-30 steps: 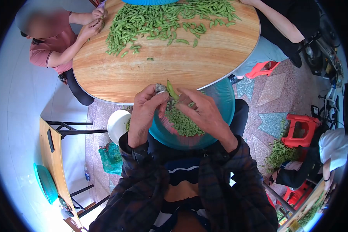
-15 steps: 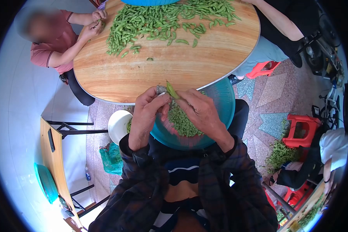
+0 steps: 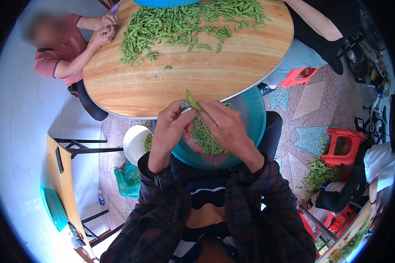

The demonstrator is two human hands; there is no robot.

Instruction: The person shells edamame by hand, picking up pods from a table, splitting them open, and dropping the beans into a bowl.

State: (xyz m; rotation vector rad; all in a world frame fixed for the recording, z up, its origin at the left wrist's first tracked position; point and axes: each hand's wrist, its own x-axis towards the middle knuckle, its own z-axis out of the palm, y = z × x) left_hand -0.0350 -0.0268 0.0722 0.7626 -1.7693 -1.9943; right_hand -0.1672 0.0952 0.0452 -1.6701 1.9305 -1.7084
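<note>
A green edamame pod (image 3: 191, 100) points upward between my two hands, over the near side of a teal basin (image 3: 258, 116). My right hand (image 3: 225, 126) pinches its lower end between thumb and fingers. From the other side, my left hand (image 3: 167, 130) is closed with its thumb and index finger against the pod; a grey wrap (image 3: 185, 104) covers part of that index finger. Shelled green beans (image 3: 206, 138) lie in the basin below, partly hidden by my right hand.
Many pods (image 3: 162, 33) are heaped on the wooden table (image 3: 171, 85). A white bucket (image 3: 129, 144) stands left of the basin, beside a green mesh bag (image 3: 127, 182). Another person's hands (image 3: 107, 28) work at the table's left edge. Red stools (image 3: 344, 147) stand at right.
My left thumb has come closer to the pod and the hands sit slightly nearer together. The view has shifted a little; the table and basin contents look the same.
</note>
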